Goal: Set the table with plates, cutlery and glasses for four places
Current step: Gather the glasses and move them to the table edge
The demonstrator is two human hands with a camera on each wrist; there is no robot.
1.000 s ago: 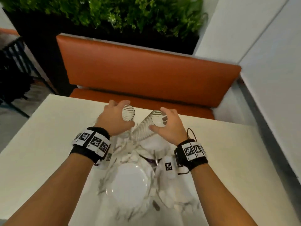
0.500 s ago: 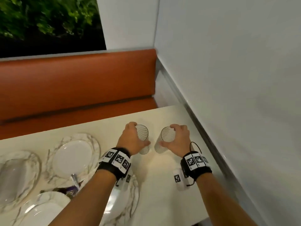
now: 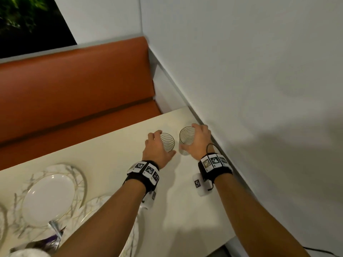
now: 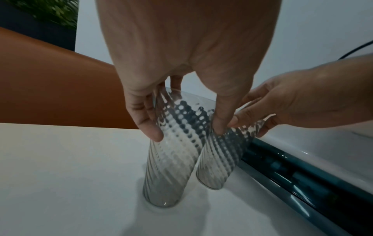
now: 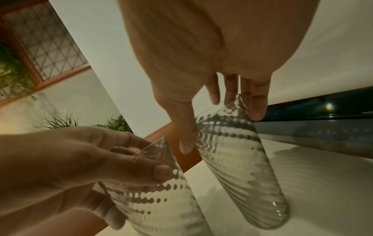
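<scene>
Two ribbed clear glasses stand upright side by side on the cream table (image 3: 104,145) near its far right corner. My left hand (image 3: 157,147) grips the left glass (image 3: 167,142) near the rim, thumb on one side and fingers on the other. Its base (image 4: 161,199) rests on the tabletop. My right hand (image 3: 198,140) holds the right glass (image 3: 186,138) the same way, close to the wall. In the right wrist view the right glass (image 5: 242,167) touches the table. Marbled plates (image 3: 50,193) lie at the near left.
A white wall (image 3: 259,89) with a dark strip along its foot runs down the table's right edge. An orange bench (image 3: 74,86) sits behind the far edge. Purple-wrapped cutlery (image 3: 50,242) lies among the plates under my left forearm.
Both hands carried the glasses from above the plates to the right, toward the wall corner, and lowered them upright onto the table. My view swung right with them.
</scene>
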